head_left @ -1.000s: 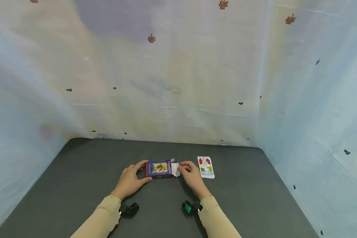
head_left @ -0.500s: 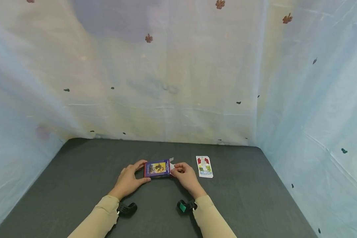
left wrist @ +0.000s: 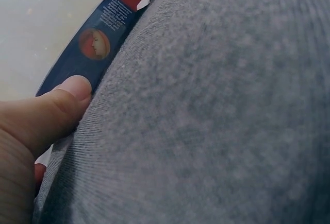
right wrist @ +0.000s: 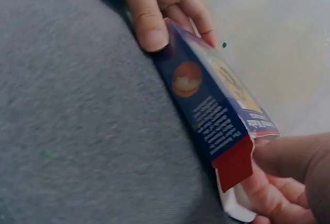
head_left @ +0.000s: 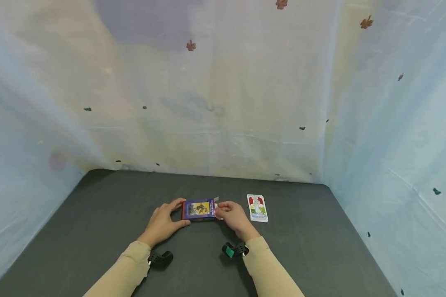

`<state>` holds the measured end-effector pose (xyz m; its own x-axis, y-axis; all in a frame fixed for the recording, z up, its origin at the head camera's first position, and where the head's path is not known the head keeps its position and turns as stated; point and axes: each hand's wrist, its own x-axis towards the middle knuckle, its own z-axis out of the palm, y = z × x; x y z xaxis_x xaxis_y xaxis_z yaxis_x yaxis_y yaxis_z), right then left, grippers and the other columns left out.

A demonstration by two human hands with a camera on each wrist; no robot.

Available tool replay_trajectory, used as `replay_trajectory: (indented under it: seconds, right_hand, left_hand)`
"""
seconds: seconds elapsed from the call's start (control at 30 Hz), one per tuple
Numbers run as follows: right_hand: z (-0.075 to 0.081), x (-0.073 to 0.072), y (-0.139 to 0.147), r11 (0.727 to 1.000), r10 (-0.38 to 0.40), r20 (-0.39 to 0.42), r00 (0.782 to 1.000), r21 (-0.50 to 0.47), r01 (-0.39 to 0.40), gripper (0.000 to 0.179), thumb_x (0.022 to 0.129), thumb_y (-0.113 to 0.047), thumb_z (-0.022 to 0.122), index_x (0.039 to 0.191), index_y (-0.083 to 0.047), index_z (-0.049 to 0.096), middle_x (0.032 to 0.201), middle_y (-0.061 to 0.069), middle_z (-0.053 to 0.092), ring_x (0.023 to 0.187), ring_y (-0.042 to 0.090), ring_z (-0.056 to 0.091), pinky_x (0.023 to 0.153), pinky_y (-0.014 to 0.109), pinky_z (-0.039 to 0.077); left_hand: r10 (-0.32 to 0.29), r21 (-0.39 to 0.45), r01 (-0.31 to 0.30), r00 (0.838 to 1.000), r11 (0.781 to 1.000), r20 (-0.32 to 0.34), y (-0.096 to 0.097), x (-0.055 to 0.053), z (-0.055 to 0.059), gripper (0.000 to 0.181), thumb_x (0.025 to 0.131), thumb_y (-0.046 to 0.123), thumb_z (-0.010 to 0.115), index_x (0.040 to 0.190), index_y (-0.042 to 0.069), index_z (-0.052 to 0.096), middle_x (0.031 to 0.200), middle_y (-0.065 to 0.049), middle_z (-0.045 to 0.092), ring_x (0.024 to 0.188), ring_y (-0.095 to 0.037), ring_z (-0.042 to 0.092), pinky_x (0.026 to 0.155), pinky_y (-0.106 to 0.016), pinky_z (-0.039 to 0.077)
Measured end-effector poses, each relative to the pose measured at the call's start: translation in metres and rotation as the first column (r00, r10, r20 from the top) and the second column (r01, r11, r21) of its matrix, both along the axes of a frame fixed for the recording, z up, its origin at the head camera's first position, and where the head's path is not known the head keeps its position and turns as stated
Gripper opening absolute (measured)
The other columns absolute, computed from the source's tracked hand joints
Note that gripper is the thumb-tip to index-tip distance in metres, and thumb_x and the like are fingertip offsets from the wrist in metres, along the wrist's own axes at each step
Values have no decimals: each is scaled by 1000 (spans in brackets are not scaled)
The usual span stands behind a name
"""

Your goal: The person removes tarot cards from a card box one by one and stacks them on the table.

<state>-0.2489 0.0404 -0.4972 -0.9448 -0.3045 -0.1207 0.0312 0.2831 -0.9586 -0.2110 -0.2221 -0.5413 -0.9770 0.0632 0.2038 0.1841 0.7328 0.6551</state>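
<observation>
A small blue and red tarot card box (head_left: 199, 209) with a yellow picture lies flat on the grey table. My left hand (head_left: 164, 222) holds its left end, thumb on the near long side and fingers at the far side. In the left wrist view the thumb (left wrist: 75, 87) presses the blue side panel. At the box's right, unfolded end my right hand (head_left: 236, 218) has thumb and curled fingers on the end flaps. The right wrist view shows a red side flap (right wrist: 234, 166) sticking out and a white flap (right wrist: 237, 203) under the fingers. The box's inside is hidden.
A stack of tarot cards (head_left: 257, 207) lies face up to the right of my right hand. Pale printed curtains (head_left: 223, 103) hang behind and at both sides of the grey table (head_left: 301, 247). Black straps (head_left: 160, 259) hang at the wrists.
My right hand has moved left from the flap's outer edge, right up against the box's end, and the white flap is now mostly covered. The left hand keeps its hold.
</observation>
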Motion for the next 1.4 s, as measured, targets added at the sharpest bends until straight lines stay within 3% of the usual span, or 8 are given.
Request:
replay_trajectory:
  seconds: [0.27,0.5,0.67,0.8,0.9,0.97,1.27,1.4]
  right_hand:
    - [-1,-1,-2,990,53,-13,998,134,-51,18,92,-14,65,106,-2,64,86,3,64,73,13,54,63,28,42]
    - [5,0,-3,963,49,-39,998,266,-37,11,92,-17,64,87,-8,70,80,0,60,70,17,49,72,39,28]
    - [8,-1,-4,957,37,-22,999,289,-29,12,90,-14,64,82,-6,69,77,1,58,68,19,47,68,40,33]
    - [7,-2,-5,949,29,-37,999,316,-15,14,90,-15,63,79,-8,68,74,-1,56,68,18,49,89,56,31]
    - [7,-2,-5,944,25,-64,998,329,-3,19,93,-18,61,76,-10,66,71,-2,55,70,19,51,101,67,12]
    - [6,-2,-6,946,19,-69,997,324,4,23,95,-20,60,74,-10,64,68,-1,54,69,19,50,103,68,8]
    - [3,1,-6,956,-28,-79,996,289,50,30,98,-25,58,72,-10,62,63,-3,51,61,16,46,87,52,29]
    - [1,2,-7,970,-53,-87,995,233,72,26,97,-25,60,78,-8,64,68,-1,56,58,14,44,62,34,36]
  left_hand:
    - [-7,5,7,1000,1000,13,0,0,-2,77,75,58,76,141,33,47,130,5,60,112,-26,51,92,-55,36]
    - [-2,0,2,1000,1000,11,1,-2,0,77,75,57,77,141,32,48,130,6,60,111,-25,51,93,-55,37]
    - [-1,-7,1,1000,1000,16,2,-3,0,77,75,56,77,142,32,47,130,7,60,111,-25,51,92,-55,37]
    - [4,-6,-4,1000,1000,17,2,-4,0,77,74,56,78,142,32,48,130,7,60,110,-25,51,91,-54,37]
    - [7,-5,-6,1000,1000,15,2,-5,1,77,74,58,77,141,32,48,129,6,60,110,-26,50,91,-55,37]
    - [10,-4,-10,1000,1000,10,1,-5,1,77,74,59,76,141,33,48,129,6,60,110,-26,50,91,-55,37]
    - [4,2,-5,1000,1000,28,1,-3,-3,78,74,61,74,141,32,48,129,5,60,111,-25,51,92,-54,37]
    - [7,11,-7,1000,1000,15,1,-4,-2,77,74,61,75,141,31,48,127,4,60,110,-25,51,91,-55,37]
